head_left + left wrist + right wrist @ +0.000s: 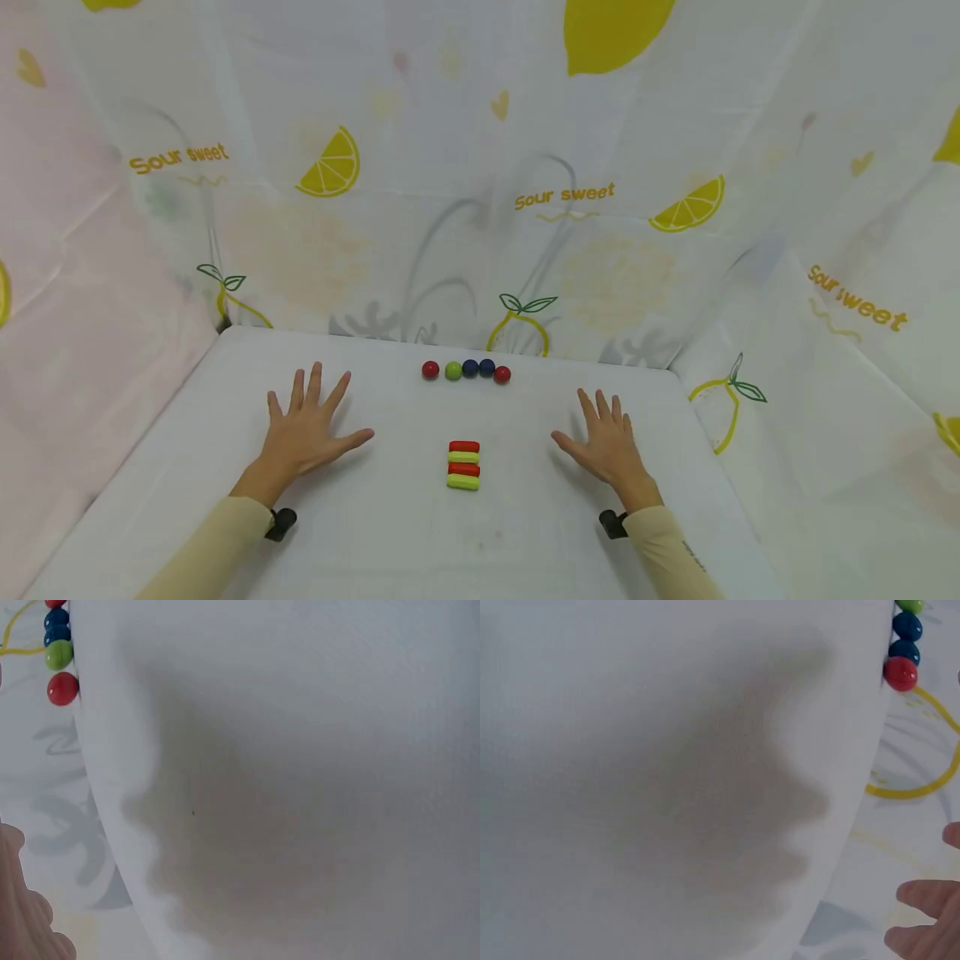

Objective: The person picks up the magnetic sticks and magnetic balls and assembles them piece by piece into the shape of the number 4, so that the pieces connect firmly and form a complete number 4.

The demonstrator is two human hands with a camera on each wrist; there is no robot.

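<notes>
My left hand [303,433] hovers palm down over the left of the table with its fingers spread, holding nothing. Likewise my right hand [606,446] is spread over the right side, touching no object. Between them lies a short stack of red bars [463,470] and yellow-green bars [462,482], alternating and lined up side by side. Farther back is a row of shiny balls: a red ball [430,369] at the left, a green ball [453,371], two dark blue balls [478,367], and another red ball [502,375] at the right. Some fingers [926,900] show in the right wrist view.
A white table [390,533] carries everything. Behind it and along both sides hangs a pale cloth [450,125] printed with lemons and lettering. Dark wrist cameras are strapped at the left wrist [281,524] and the right wrist [612,524]. Hand shadows fall on the table.
</notes>
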